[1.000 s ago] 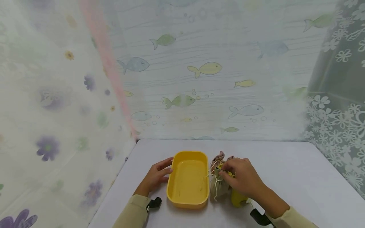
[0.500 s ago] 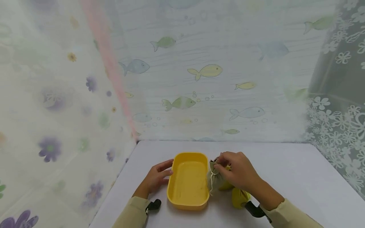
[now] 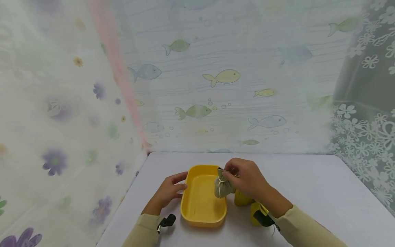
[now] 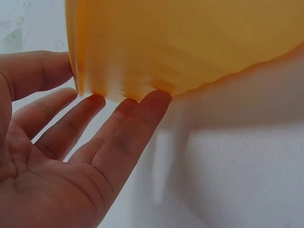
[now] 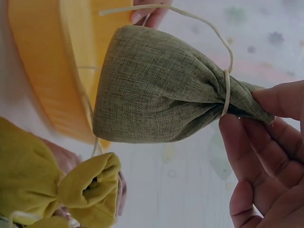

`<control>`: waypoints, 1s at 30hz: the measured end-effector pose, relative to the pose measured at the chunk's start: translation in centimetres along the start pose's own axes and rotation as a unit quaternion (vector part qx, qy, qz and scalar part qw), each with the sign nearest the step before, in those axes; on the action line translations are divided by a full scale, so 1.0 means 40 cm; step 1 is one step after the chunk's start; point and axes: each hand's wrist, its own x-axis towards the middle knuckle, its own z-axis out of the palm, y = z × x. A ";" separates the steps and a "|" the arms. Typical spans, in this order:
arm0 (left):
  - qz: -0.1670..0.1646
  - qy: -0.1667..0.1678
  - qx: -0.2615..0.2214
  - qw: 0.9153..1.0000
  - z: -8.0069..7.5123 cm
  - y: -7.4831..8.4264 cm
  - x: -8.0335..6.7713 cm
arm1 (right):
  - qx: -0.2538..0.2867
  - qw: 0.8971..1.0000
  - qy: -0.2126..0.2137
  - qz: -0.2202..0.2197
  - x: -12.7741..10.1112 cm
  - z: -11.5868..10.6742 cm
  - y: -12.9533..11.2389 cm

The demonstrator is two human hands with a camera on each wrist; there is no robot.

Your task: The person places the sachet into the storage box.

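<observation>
Pouch (image 5: 156, 88) neck between right-hand fingers (image 5: 247, 142) (pinched)

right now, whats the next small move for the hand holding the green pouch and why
Probably lower it and let go. The right hand pinches the green pouch by its tied neck, hanging over the right edge of the yellow tray, which the left hand steadies with straight fingers. Two yellow pouches lie beside the tray.

A tied olive drawstring pouch (image 3: 223, 185) hangs over the yellow tray's (image 3: 200, 212) right rim.
</observation>
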 end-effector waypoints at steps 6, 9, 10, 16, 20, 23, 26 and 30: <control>0.000 0.003 -0.001 1.000 0.001 -0.006 -0.005 | 0.031 0.999 -0.020 0.029 0.026 0.028 -0.007; 0.000 -0.002 -0.013 1.000 0.002 -0.010 -0.008 | 0.010 0.999 -0.017 0.028 0.039 0.042 -0.011; -0.001 -0.004 -0.017 1.000 0.002 -0.012 -0.009 | 0.006 0.999 -0.017 0.030 0.043 0.047 -0.013; -0.002 -0.010 -0.027 1.000 0.008 -0.014 -0.015 | -0.012 0.999 -0.027 0.045 0.067 0.087 -0.005; -0.001 -0.007 -0.022 1.000 0.015 -0.007 -0.013 | -0.014 0.997 -0.036 0.067 0.082 0.117 0.009; -0.002 -0.007 -0.024 1.000 0.016 -0.007 -0.012 | -0.006 0.996 -0.040 0.076 0.091 0.133 0.014; -0.005 -0.006 -0.027 1.000 0.012 -0.008 -0.012 | 0.005 0.996 -0.041 0.080 0.099 0.149 0.017; -0.008 -0.003 -0.029 1.000 0.009 -0.009 -0.012 | 0.015 0.995 -0.042 0.092 0.107 0.168 0.023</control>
